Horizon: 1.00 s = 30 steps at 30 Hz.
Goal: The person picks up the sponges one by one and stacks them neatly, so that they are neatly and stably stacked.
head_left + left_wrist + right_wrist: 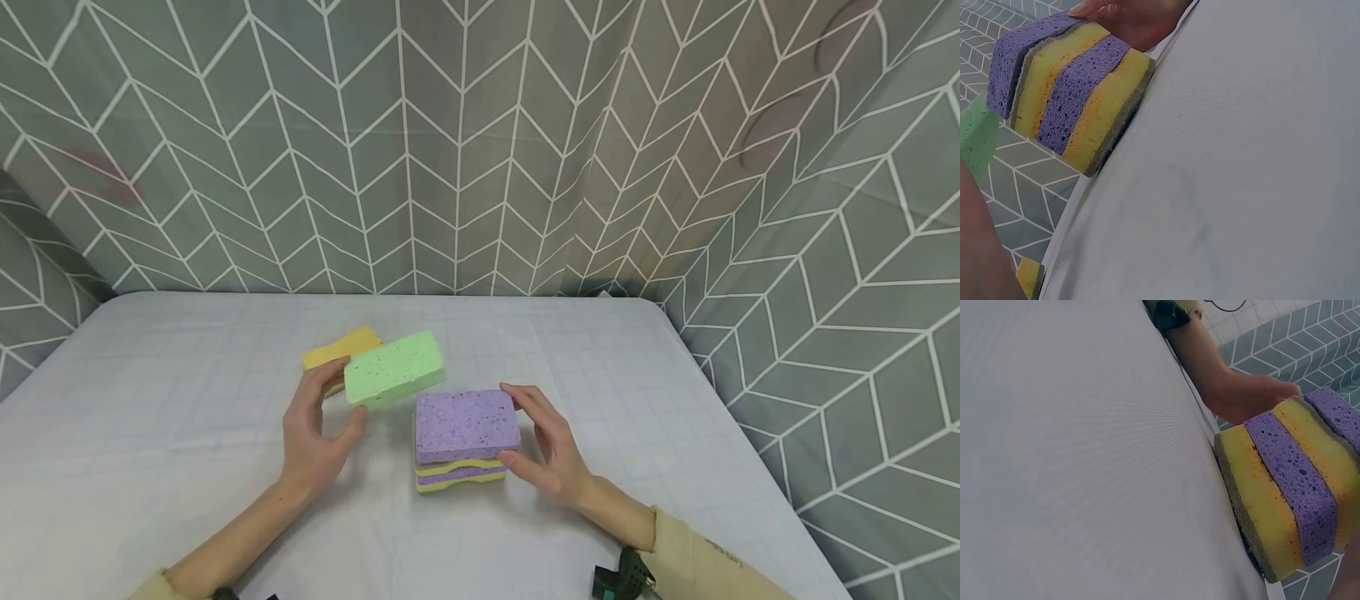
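My left hand (317,446) grips a light green sponge (393,368) by its left end, raised over the table and slightly tilted. To the right, my right hand (553,457) holds the top purple sponge (467,423) at its right end, thumb at the front corner and fingers at the back. That sponge lies on a stack of yellow and purple sponges. Both wrist views show the layers: a yellow sponge (1260,500) with a grey scouring side at the bottom, a purple sponge (1294,487), another yellow sponge (1319,459), then the top purple one.
Behind the left hand, a yellow sponge (345,343) lies on the white-covered table (187,392), partly hidden by the green one. A grey curtain (450,150) with white zigzag lines closes off the back and the sides.
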Each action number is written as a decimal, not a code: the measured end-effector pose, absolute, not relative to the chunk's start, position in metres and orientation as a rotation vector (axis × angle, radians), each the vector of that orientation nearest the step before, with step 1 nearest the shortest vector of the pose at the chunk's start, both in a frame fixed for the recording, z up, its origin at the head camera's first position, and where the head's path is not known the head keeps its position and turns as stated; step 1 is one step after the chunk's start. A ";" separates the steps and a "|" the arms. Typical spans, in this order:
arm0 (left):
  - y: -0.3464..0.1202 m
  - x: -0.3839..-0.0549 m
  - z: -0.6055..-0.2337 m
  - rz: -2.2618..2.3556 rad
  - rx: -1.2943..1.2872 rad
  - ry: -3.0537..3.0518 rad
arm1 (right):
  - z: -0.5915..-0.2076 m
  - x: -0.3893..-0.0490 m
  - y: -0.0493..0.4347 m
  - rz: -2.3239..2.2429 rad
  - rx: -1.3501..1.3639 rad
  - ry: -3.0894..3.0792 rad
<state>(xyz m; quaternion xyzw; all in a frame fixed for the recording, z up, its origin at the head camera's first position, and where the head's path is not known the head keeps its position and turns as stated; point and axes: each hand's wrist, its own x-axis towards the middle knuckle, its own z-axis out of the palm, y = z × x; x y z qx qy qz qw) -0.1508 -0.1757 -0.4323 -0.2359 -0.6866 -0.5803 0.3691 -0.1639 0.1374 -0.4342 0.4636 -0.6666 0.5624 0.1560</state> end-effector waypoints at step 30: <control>-0.167 -0.147 -0.429 -1.462 -0.785 -1.591 | -0.434 -0.164 0.137 1.598 1.354 -1.878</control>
